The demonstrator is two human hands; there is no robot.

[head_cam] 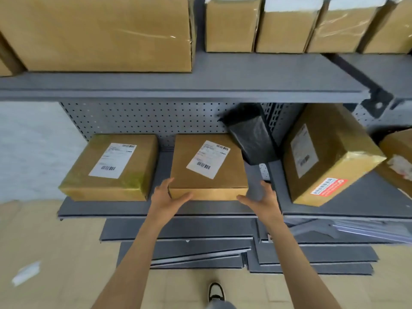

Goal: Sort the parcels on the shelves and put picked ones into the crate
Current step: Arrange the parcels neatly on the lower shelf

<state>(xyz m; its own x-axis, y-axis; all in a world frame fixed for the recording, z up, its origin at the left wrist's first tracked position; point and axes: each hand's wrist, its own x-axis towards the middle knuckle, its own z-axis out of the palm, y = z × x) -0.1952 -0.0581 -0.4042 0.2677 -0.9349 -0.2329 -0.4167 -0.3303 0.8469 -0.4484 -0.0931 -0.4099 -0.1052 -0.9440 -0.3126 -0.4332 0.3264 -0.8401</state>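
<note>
**Hands close in on the middle parcel**

The flat middle parcel (208, 168) lies on the lower shelf (156, 208), near its front edge. The left hand (166, 194) cups its near-left corner; the right hand (259, 197) — fingers spread — flanks the right corner, likely bracketing it for a two-handed lift.

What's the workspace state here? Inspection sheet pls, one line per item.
Surface: grey shelf, pegboard back; second shelf above.
Job's things: middle box flat, labelled; left box flat beside it, apart; right box tilted, red sticker; black bag leaning behind the middle box. No crate seen.
Clutter: loose shelf panels stacked on the floor.
Hands: left hand at the middle box's front left corner; right hand open by its front right corner, contact unclear.
Cables: nothing seen.
Surroundings: top-shelf boxes, shoe on tan floor.
</note>
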